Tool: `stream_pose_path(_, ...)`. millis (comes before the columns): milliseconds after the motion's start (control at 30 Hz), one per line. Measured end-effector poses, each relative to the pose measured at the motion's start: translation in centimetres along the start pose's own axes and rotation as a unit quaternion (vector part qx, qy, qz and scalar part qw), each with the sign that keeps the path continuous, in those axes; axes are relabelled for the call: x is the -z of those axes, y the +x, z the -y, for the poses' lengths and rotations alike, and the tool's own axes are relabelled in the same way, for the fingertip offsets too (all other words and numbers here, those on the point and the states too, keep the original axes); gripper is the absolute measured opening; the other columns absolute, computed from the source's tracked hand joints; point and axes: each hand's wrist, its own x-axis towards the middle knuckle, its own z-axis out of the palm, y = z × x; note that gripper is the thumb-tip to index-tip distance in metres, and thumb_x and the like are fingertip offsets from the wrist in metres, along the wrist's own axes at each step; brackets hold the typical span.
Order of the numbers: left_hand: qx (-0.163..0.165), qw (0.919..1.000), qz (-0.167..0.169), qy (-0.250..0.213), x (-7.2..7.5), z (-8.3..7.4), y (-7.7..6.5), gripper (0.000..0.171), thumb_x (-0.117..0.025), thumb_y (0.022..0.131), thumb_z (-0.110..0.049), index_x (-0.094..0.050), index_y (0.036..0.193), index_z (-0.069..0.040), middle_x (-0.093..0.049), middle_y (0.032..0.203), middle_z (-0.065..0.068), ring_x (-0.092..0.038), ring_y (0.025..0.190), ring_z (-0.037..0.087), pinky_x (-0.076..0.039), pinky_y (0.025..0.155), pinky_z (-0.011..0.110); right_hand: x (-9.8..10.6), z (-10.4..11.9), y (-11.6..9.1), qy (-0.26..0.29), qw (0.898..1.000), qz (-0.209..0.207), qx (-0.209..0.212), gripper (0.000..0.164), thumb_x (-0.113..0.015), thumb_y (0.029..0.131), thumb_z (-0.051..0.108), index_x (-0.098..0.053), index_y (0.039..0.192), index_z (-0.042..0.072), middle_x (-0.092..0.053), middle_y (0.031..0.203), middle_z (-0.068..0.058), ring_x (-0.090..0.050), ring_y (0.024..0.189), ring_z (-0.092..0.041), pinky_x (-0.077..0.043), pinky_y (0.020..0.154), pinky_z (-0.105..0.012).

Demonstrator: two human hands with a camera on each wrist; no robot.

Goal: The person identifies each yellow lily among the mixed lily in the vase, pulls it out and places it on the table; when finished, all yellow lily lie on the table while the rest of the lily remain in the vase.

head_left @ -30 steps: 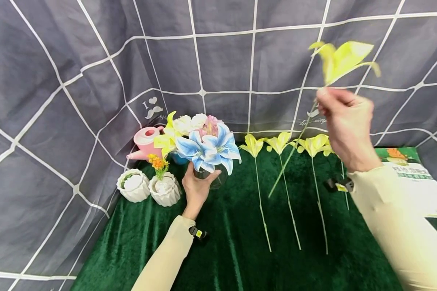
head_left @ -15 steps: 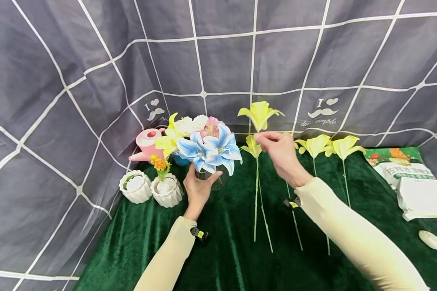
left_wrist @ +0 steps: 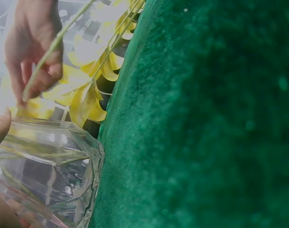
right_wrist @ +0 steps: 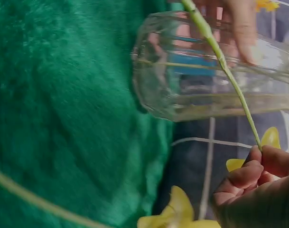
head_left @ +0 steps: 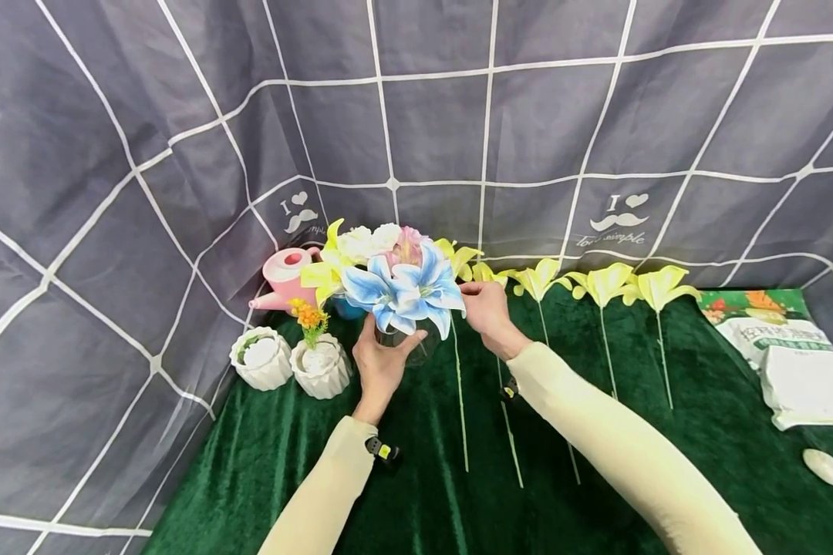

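My left hand point(head_left: 382, 366) grips a clear glass vase point(left_wrist: 54, 175) with its fingers and thumb around the side. Out of the vase rise blue lilies point(head_left: 368, 289), a pink flower point(head_left: 408, 247), white blooms point(head_left: 357, 243) and a yellow lily point(head_left: 322, 274). Just right of this bouquet, my right hand point(head_left: 489, 312) pinches the green stem point(right_wrist: 229, 76) of another yellow lily point(head_left: 456, 258). That stem hangs outside the glass, pointing down past the vase in the head view. Blue petals partly cover the vase and the right fingertips there.
Several yellow lilies point(head_left: 601, 284) lie in a row on the green cloth point(head_left: 416, 509), right of the vase. To the left stand a pink watering can point(head_left: 291, 274) and two white pots point(head_left: 260, 358). A white bag point(head_left: 808, 381) and a pale oval object point(head_left: 829, 468) lie at far right.
My right hand has carried the yellow lily from the upper right, leftward and down, to the bouquet's right side. The left hand stays on the vase.
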Motion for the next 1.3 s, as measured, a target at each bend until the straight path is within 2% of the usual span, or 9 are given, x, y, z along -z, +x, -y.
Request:
stream_pose_path(200,0.000,1.0000,0.001,0.002,0.0,0.1,-0.1,0.072,-0.089,0.071,-0.050,-0.059,0.132,-0.026,-0.067,0.133,-0.006,-0.063,0.125,0.016,-0.051,0.105,0.048,-1.6,-2.0,0.8,-0.074,0.996,-0.020,0.041,0.018,-0.067,0.089,0.012,-0.081,0.095,0.004,-0.070,0.072,-0.007,-0.055,0.080,-0.021,-0.039,0.065,-0.023)
stream_pose_path(267,0.000,1.0000,0.001,0.003,0.0,0.1,-0.1,0.072,-0.089,0.071,-0.051,-0.059,0.131,-0.027,-0.067,0.132,-0.006,-0.063,0.125,0.016,-0.052,0.104,0.047,-2.0,-2.5,1.0,-0.105,0.993,-0.025,0.053,0.021,-0.065,0.090,0.015,-0.080,0.079,0.004,-0.063,0.060,-0.004,-0.055,0.077,-0.021,-0.040,0.066,-0.023)
stream_pose_path(367,-0.001,1.0000,0.001,0.006,-0.1,0.1,0.0,0.071,-0.089,0.070,-0.051,-0.059,0.130,-0.028,-0.068,0.131,-0.007,-0.064,0.123,0.015,-0.052,0.103,0.046,-2.3,-3.2,1.3,-0.131,0.990,-0.017,0.053,0.041,-0.059,0.093,0.016,-0.059,0.054,0.005,-0.041,0.049,0.002,-0.047,0.063,-0.021,-0.037,0.060,-0.026)
stream_pose_path(433,-0.001,1.0000,0.002,0.006,0.0,0.1,0.0,0.070,-0.089,0.071,-0.051,-0.059,0.130,-0.028,-0.068,0.131,-0.008,-0.064,0.123,0.014,-0.052,0.103,0.045,-2.5,-3.6,1.4,-0.138,0.990,-0.010,0.039,0.049,-0.056,0.094,0.018,-0.043,0.048,0.012,-0.031,0.048,0.005,-0.039,0.056,-0.019,-0.034,0.056,-0.026)
stream_pose_path(567,-0.002,1.0000,0.000,0.007,0.1,0.1,0.1,0.071,-0.088,0.071,-0.051,-0.059,0.131,-0.027,-0.068,0.131,-0.008,-0.064,0.123,0.014,-0.052,0.103,0.045,-3.0,-3.9,1.5,-0.130,0.991,-0.002,0.005,0.050,-0.054,0.096,0.022,-0.035,0.050,0.016,-0.029,0.049,0.004,-0.034,0.051,-0.018,-0.032,0.052,-0.028)
stream_pose_path(733,0.001,0.9999,-0.007,0.009,0.0,0.1,0.0,0.070,-0.089,0.070,-0.049,-0.060,0.129,-0.026,-0.068,0.131,-0.007,-0.064,0.123,0.015,-0.052,0.103,0.046,-3.2,-3.9,1.5,-0.145,0.989,0.009,-0.025,0.040,-0.056,0.096,0.025,-0.048,0.058,0.013,-0.047,0.061,-0.001,-0.048,0.061,-0.021,-0.039,0.056,-0.027)
stream_pose_path(933,0.000,0.9998,0.020,-0.005,-0.8,0.0,0.0,0.071,-0.088,0.072,-0.049,-0.058,0.131,-0.024,-0.067,0.132,-0.004,-0.064,0.123,0.016,-0.053,0.103,0.047,-2.4,-4.5,1.6,-0.160,0.985,0.013,-0.065,0.034,-0.051,0.096,0.016,-0.047,0.063,0.011,-0.045,0.064,-0.004,-0.045,0.061,-0.023,-0.037,0.054,-0.030)
stream_pose_path(1100,-0.009,0.9999,0.009,-0.001,-0.6,0.0,0.1,0.071,-0.088,0.072,-0.050,-0.058,0.132,-0.026,-0.067,0.133,-0.006,-0.064,0.124,0.014,-0.053,0.103,0.046,-2.4,-4.5,1.5,-0.149,0.986,0.031,-0.066,0.036,-0.052,0.094,0.013,-0.042,0.060,0.014,-0.040,0.058,0.000,-0.042,0.057,-0.021,-0.036,0.053,-0.030)
stream_pose_path(1300,0.000,1.0000,0.003,0.005,0.1,0.2,0.1,0.071,-0.088,0.071,-0.052,-0.058,0.132,-0.030,-0.066,0.135,-0.009,-0.062,0.127,0.012,-0.051,0.105,0.045,-2.5,-3.8,0.7,-0.161,0.985,0.027,-0.045,0.044,-0.059,0.093,0.021,-0.040,0.053,0.016,-0.036,0.050,0.003,-0.041,0.055,-0.021,-0.036,0.053,-0.030)
